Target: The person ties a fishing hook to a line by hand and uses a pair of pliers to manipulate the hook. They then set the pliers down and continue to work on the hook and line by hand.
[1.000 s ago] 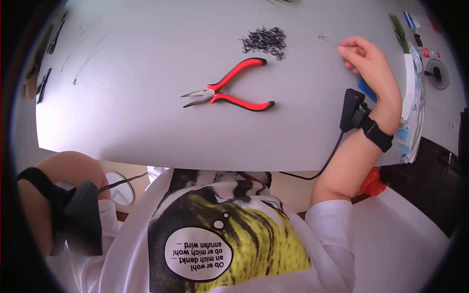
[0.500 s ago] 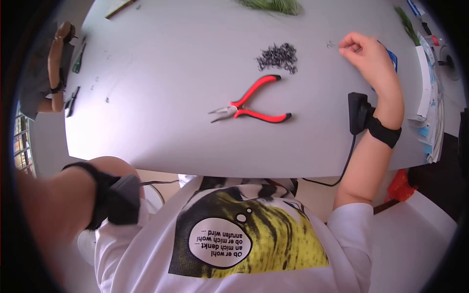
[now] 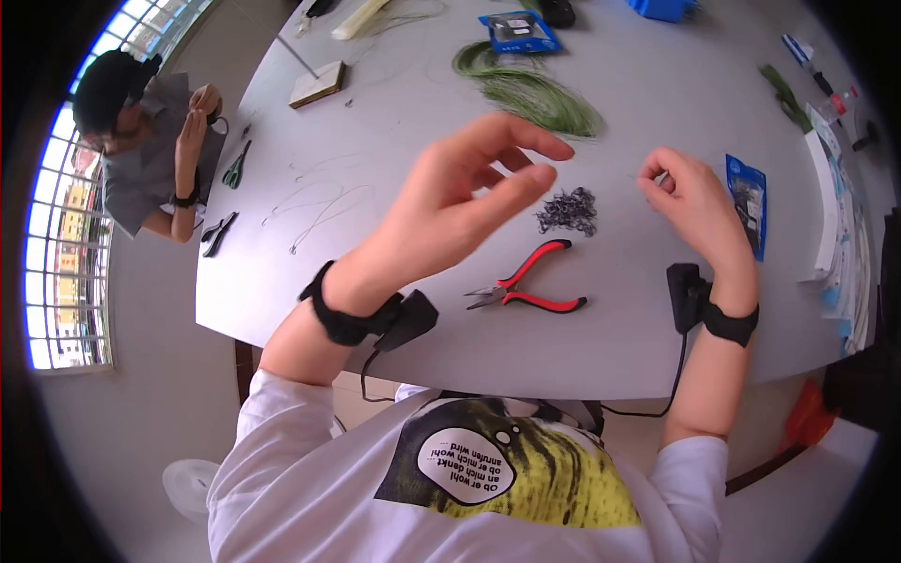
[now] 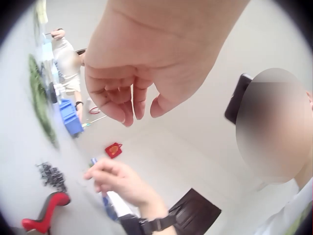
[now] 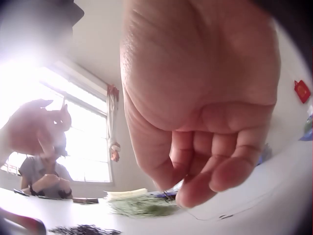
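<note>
My right hand (image 3: pixel 690 197) pinches a fine fishing line, hovering over the table to the right of a pile of black fish hooks (image 3: pixel 568 212). In the right wrist view the thin line trails from the fingertips to a small dark hook (image 5: pixel 225 216). My left hand (image 3: pixel 465 197) is raised above the table with nothing in it, thumb and forefinger apart and fingers loosely bent. Below the hook pile lie red-handled pliers (image 3: pixel 554 304) with their handles spread. A green bundle of line (image 3: pixel 540 98) lies beyond the pile.
Blue packets lie at the back (image 3: pixel 521 33) and by my right wrist (image 3: pixel 758 244). Tied hooks with lines (image 3: pixel 314 220) are scattered at left, near dark pliers (image 3: pixel 219 235) and green-handled cutters (image 3: pixel 236 167). Another person (image 3: pixel 155 150) sits at the left edge. Papers (image 3: pixel 831 235) line the right side.
My left hand has risen from beside my body to over the table's middle. The head view has shifted, showing more of the table's far side. The right hand keeps its pinch.
</note>
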Demonstrator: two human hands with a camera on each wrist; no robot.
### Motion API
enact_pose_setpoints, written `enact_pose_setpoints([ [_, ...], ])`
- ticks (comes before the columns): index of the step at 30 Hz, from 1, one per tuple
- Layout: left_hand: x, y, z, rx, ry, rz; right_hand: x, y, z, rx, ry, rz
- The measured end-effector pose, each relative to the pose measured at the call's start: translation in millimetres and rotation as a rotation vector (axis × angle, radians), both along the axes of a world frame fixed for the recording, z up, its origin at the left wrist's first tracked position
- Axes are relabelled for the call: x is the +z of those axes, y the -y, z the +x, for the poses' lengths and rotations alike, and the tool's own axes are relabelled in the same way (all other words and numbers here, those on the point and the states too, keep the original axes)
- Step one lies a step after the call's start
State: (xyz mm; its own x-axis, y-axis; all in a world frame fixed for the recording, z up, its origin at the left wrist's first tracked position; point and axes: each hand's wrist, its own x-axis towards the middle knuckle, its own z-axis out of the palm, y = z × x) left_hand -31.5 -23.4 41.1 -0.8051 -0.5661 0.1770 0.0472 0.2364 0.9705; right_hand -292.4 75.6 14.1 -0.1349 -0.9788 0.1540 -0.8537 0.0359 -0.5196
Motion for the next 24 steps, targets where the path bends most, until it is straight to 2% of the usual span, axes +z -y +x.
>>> enact_pose_setpoints([
  [2, -23.6, 5.2, -10.6, 0.013, -0.027, -0.030, 13.9, 3.9, 18.6, -0.007, 0.340, 0.120],
  [4, -30.7, 7.7, -15.7, 0.021, 0.067, -0.109, 17.9, 8.3, 29.8, 0.047, 0.365, 0.138],
  [6, -38.8, 8.6, -19.0, 0.008, 0.078, -0.164, 16.5, 4.8, 37.5, 0.085, 0.581, 0.081],
  [8, -48.7, 4.8, -25.2, -0.021, 0.090, 0.059, 17.6, 4.3, 41.8, 0.136, 0.658, 0.096],
  [11, -43.7, 2.8, -24.0, -0.024, 0.126, 0.112, 8.1, 9.7, 48.6, 0.170, 0.681, 0.049],
  [13, -42.6, 4.4, -19.0, -0.017, 0.177, 0.134, 5.9, 10.0, 50.0, 0.141, 0.558, 0.045],
  [18, -49.0, 8.4, -18.9, -0.029, 0.102, 0.411, 6.6, 11.0, 56.4, 0.167, 0.495, 0.003],
  [21, -52.2, 9.5, -17.8, -0.003, 0.100, 0.478, 5.2, 13.4, 58.1, 0.181, 0.427, -0.024],
  [24, -54.5, 11.9, -17.7, -0.008, 0.114, 0.412, 3.1, 13.8, 57.7, 0.172, 0.395, -0.052],
])
